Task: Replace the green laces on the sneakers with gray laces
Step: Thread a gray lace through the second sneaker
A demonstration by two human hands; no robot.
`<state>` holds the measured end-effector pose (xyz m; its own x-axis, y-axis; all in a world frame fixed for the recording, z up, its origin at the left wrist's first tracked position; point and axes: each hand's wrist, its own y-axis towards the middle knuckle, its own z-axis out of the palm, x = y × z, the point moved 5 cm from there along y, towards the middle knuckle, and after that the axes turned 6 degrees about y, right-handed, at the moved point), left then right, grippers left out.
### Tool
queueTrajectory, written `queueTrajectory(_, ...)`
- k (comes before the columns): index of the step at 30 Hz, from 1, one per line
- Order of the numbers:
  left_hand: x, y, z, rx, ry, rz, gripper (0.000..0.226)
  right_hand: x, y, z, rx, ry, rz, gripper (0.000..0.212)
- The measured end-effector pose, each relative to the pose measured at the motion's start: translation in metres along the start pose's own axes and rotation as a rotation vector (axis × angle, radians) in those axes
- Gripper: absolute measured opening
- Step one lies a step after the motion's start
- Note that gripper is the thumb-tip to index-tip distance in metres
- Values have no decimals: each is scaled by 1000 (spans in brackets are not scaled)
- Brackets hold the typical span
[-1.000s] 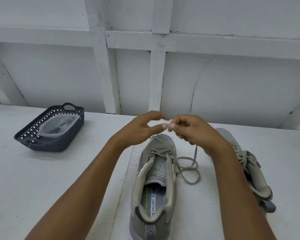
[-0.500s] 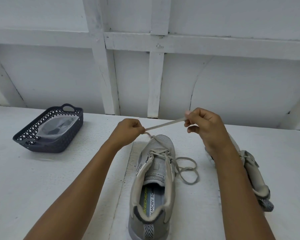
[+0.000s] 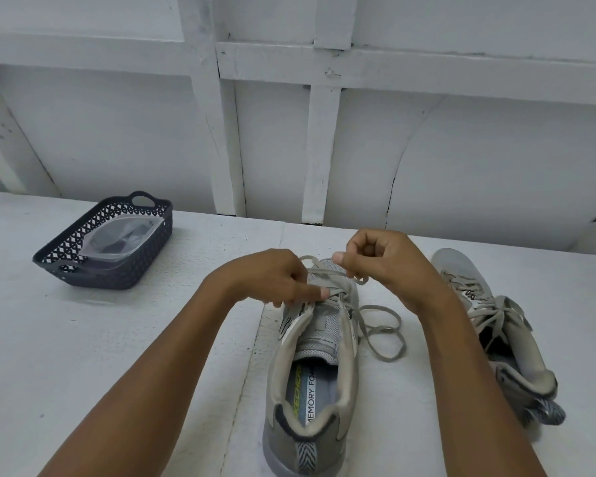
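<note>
Both hands work the flat gray lace over the toe of the gray mesh sneaker on the table. The left hand pinches it by the lowest eyelets, the right hand curls round a strand. The other gray sneaker looks laced; here the upper eyelets gape empty — past halfway, I'd judge.

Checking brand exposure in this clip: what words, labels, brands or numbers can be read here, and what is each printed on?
"MEMORY FOA": dark letters on the insole of the near sneaker; the rest runs under the tongue.
"SKECHER": green letters beside it on the same insole, small, with the end also hidden.
Second sneaker: no text readable.
Basket and the plastic bag in it: no text readable.
</note>
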<state>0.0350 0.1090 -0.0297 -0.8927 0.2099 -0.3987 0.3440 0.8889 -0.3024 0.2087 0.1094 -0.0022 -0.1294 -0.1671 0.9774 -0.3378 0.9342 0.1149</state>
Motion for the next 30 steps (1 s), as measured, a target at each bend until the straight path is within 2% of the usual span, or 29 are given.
queueTrajectory(3,-2,2,10,102,-81,-22,44,-2,-1,4,45,-91,64,17)
queueTrajectory(8,8,3,12,120,-404,-72,23,-10,-1,4,109,-257,209,13)
queueTrajectory(12,20,1,16,104,-620,-88,17,-11,2,11,102,-289,236,8)
queueTrajectory(19,31,0,12,23,-739,-133,18,-16,11,32,65,-365,201,17)
queueTrajectory(23,32,1,11,21,-803,-123,35,-19,13,41,48,-432,212,21)
queueTrajectory(30,33,2,9,61,-788,-132,18,-21,14,47,56,-455,233,16)
